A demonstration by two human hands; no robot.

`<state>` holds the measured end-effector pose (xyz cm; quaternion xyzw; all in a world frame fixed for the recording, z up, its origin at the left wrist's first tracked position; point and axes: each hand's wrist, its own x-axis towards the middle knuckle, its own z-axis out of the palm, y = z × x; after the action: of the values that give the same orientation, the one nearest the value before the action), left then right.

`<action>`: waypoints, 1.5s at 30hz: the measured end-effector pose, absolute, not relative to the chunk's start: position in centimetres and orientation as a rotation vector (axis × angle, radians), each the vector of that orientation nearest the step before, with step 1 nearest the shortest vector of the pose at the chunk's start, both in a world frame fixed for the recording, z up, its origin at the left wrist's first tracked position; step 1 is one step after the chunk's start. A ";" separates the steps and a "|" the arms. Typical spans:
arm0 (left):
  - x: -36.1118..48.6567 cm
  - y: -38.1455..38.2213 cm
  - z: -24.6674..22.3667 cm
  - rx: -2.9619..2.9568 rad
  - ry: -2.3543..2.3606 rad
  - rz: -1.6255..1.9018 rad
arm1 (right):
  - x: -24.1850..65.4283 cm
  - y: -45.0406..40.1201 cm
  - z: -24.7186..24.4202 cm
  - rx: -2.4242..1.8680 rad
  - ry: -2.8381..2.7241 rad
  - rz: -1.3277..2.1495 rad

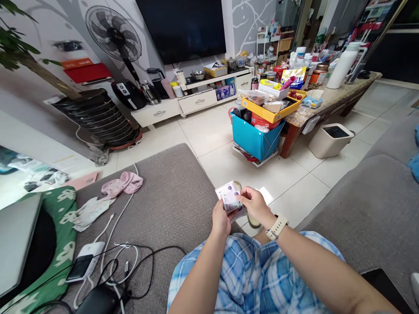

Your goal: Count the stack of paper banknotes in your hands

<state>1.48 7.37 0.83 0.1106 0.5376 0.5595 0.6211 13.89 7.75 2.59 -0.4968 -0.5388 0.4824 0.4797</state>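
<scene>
Head view. I sit on a grey sofa (170,187) with my knees in blue plaid shorts (248,279), both hands raised over the edge of the seat. My left hand (221,220) is closed around the lower end of a small wad of banknotes (229,197), gripping it from below. My right hand (255,205), with a pale watch (277,226) on the wrist, pinches the right edge of the same wad between thumb and fingers. The banknotes sit between the two hands, above the white tiled floor (288,170).

On the sofa seat to my left lie a pink cloth (122,183), a white charging block (85,261) and a tangle of black and white cables (124,266); a green patterned cushion (62,244) lies at the far left.

Across the floor stands a blue bin (253,139) topped by a yellow tray (271,114), just beside a crowded low table (330,98). A beige wastebasket (329,140) stands near the table. Against the far wall are a white television cabinet (193,102), a dark screen (185,28) and a standing fan (113,32).
</scene>
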 end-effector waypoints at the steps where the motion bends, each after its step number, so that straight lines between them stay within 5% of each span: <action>1: 1.5 7.3 0.8 0.267 1.237 1.281 | 13.9 7.7 2.6 -1.205 -1.316 1.182; 36: 1.4 6.9 1.7 0.297 1.095 1.250 | 13.9 7.7 2.7 -1.038 -1.213 1.441; 45: 1.6 7.1 1.2 0.330 1.030 1.285 | 14.2 8.3 1.1 -1.316 -1.207 1.178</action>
<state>1.63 7.12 1.22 0.1465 0.4568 0.5695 0.6675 14.25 8.28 1.13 -0.5395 -0.4950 0.4831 0.4802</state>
